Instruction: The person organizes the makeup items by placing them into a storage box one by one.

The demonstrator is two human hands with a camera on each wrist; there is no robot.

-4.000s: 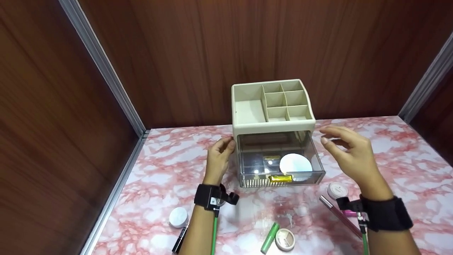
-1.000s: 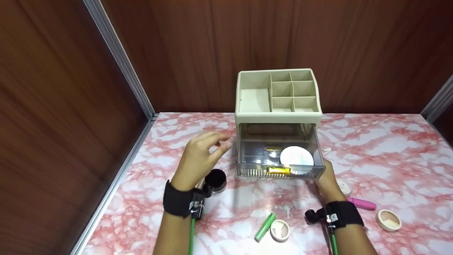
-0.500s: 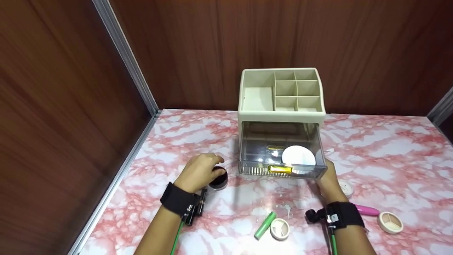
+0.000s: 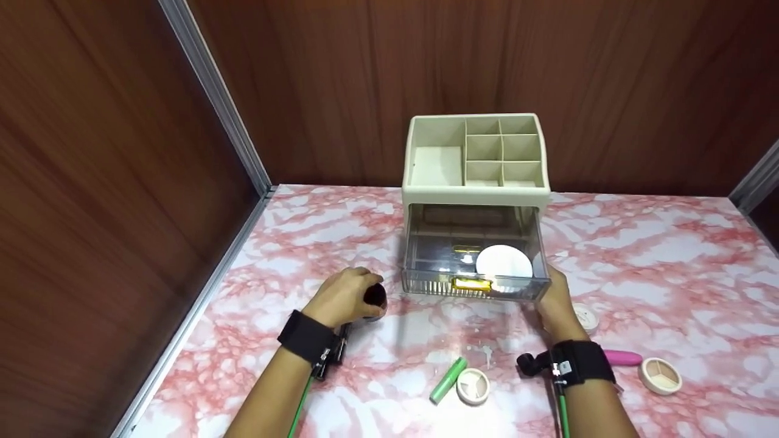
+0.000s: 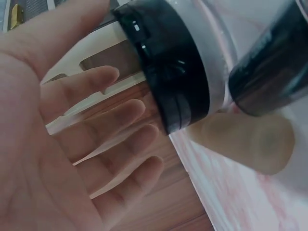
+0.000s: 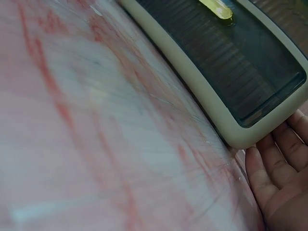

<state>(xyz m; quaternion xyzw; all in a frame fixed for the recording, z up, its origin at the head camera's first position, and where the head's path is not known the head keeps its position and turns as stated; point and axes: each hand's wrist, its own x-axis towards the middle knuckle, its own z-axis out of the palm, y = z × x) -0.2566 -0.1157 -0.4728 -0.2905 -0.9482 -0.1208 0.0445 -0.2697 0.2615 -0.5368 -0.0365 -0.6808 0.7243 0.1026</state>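
My left hand point(image 4: 344, 298) is around a jar with a black lid point(image 4: 375, 296), thumb and fingers on opposite sides. In the left wrist view, its fingers stretch toward the lid point(image 5: 168, 67), the tips right at the edge. A black tube point(image 5: 269, 62) and a beige tube point(image 5: 245, 139) are close beside the jar. My right hand point(image 4: 555, 304) rests against the right side of a cream cosmetics organizer point(image 4: 478, 196); its fingertips are hidden behind the lower corner in the right wrist view. The organizer's clear upper drawer point(image 4: 420, 281) is pulled out, with a white disc point(image 4: 504, 261) inside.
A green tube point(image 4: 448, 380) and a round three-section palette point(image 4: 473, 387) lie in front. On the right are a pink tube point(image 4: 624, 358), another round palette point(image 4: 661, 376) and a white round container point(image 4: 585, 317). Wooden panels stand behind and at the left.
My left hand has left the organizer's side and come down to the black-lidded jar. My right hand has moved in against the organizer's right side. The drawer remains pulled out.
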